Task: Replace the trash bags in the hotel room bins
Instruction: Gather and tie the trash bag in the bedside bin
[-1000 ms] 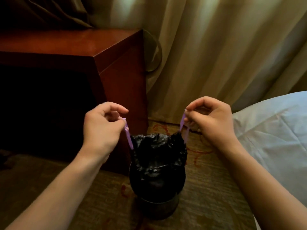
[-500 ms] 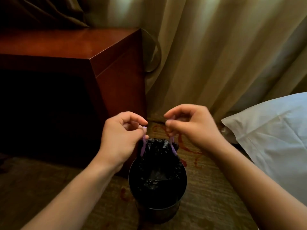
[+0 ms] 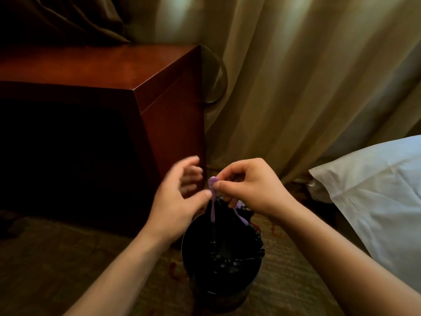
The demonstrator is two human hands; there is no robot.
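Patterned carpet [image 3: 68, 270] carries the round bin [image 3: 218, 301] — it stands just beside the wooden nightstand [image 3: 173, 115], which rests on it too.

We are looking down at a black trash bag [image 3: 227, 254] that is sitting inside a small, round, dark bin [image 3: 224, 299], which is standing upright on the carpeted floor [image 3: 68, 270]. The bag's glossy, crinkled top is standing bunched together above the far side of the rim. Its thin purple drawstring [image 3: 212, 201] is rising from that bunch in two strands: one is running nearly straight up to a small loop that we are pinching between the thumb and forefinger of our right hand [image 3: 252, 188], the other is slanting up under the lower fingers of that hand.
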